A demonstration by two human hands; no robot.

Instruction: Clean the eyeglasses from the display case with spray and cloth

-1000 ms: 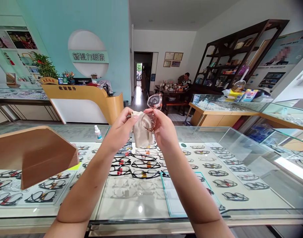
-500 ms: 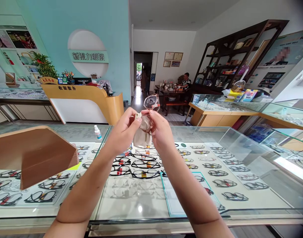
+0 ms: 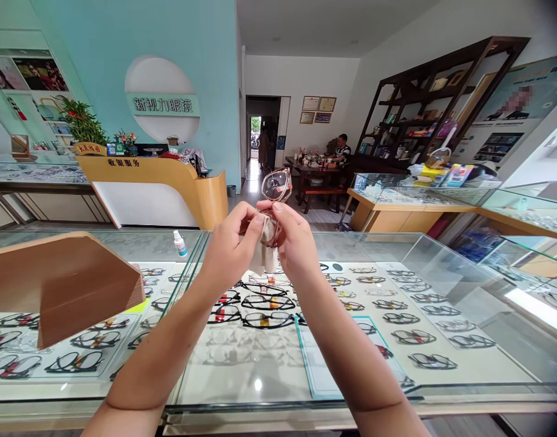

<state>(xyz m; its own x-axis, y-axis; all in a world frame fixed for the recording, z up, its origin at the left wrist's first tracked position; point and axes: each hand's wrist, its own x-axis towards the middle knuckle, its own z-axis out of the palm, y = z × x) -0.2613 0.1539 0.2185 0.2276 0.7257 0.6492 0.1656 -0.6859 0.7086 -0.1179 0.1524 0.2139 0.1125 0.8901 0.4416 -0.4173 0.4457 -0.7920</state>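
Note:
Above the glass display case, my right hand (image 3: 297, 237) grips a pair of eyeglasses (image 3: 277, 184) with a thin reddish-brown frame, held on edge so one lens points up and away. Pinched in my left hand (image 3: 235, 240) is a pale beige cloth (image 3: 264, 258), pressed against the lower lens and hanging down below it. The cloth and fingers cover most of that lens. My two hands are close together, with fingertips nearly meeting at the frame.
Rows of eyeglasses (image 3: 268, 301) lie inside the glass case (image 3: 224, 376). On its top stand a small white bottle (image 3: 179, 244) and, at left, a brown folded object (image 3: 78, 273). Beyond are a curved counter (image 3: 169, 176) and a seated person (image 3: 343, 147) at a table.
My left hand has brought the cloth in over the lower lens, which was more exposed before. The eyeglasses have tilted slightly, while my right hand stays nearly in place.

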